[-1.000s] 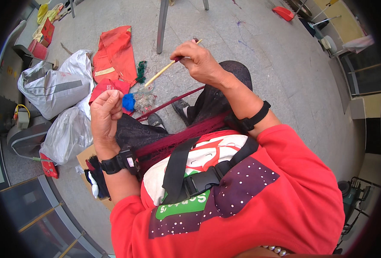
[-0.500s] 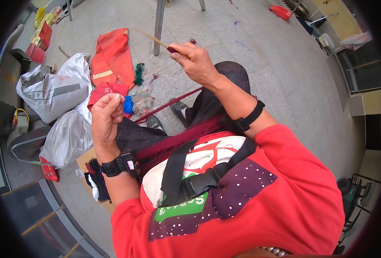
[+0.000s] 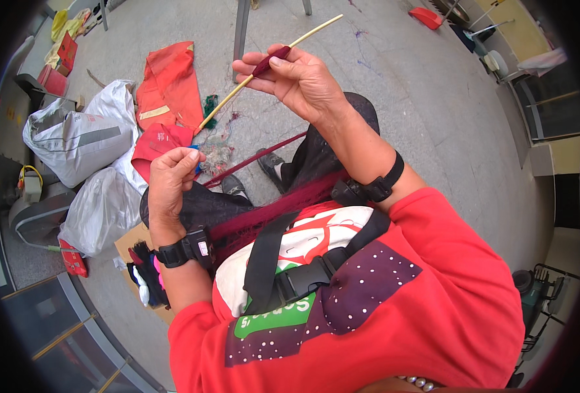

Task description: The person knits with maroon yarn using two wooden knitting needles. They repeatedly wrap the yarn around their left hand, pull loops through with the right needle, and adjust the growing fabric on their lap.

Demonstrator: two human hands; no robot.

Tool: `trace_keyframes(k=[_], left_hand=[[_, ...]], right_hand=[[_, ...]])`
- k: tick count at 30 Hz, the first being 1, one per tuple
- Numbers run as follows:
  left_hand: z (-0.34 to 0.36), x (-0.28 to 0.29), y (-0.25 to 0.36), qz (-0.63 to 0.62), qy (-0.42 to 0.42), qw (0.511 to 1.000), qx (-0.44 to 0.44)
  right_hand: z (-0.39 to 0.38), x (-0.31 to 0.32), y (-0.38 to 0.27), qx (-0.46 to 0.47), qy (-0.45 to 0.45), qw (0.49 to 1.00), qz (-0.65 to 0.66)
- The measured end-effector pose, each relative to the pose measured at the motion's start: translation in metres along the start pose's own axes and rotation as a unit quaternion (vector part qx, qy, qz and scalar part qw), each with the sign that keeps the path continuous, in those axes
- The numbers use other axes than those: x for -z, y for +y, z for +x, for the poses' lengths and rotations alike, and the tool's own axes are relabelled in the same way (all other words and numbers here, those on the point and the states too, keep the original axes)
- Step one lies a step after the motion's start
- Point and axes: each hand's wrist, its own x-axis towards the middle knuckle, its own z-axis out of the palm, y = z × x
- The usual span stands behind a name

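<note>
Head: lettered shirt (image 3: 275,316), yarn-wound stick (image 3: 270,61)

A head-worn fisheye camera, the left of a pair, looks steeply down over a red shirt (image 3: 447,288), close at lower centre, toward the right hand (image 3: 296,80) at top centre, the left hand (image 3: 170,178) left of centre and the grey floor (image 3: 447,118) farther off; straight edges curve near the frame's sides.

wht sack (image 3: 74,141), L | clr plastic bag (image 3: 100,213), by sack | red dustpan (image 3: 425,18), top R | gry leg (image 3: 241,33), top ctr
</note>
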Motion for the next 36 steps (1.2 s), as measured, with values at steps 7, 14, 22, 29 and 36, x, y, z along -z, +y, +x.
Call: trace_keyframes(k=[7,14,22,29,36], left_hand=[[-0.001,0.009,0.001,-0.065,0.002,0.998,-0.015],[-0.001,0.015,0.001,-0.096,0.027,0.993,-0.066],[0.001,0.004,0.0,-0.03,-0.016,0.999,0.005],[0.0,0.008,0.0,-0.079,0.007,0.997,-0.014],[-0.003,0.015,0.002,-0.097,0.019,0.993,-0.068]], right_hand=[[-0.012,0.021,0.015,0.08,0.042,0.869,-0.487],[-0.019,0.037,0.028,0.229,-0.136,0.653,-0.709],[0.002,0.007,-0.003,0.019,0.046,0.993,-0.111],[-0.008,0.013,0.002,0.004,0.056,0.943,-0.327],[-0.015,0.038,0.024,0.21,-0.175,0.625,-0.731]])
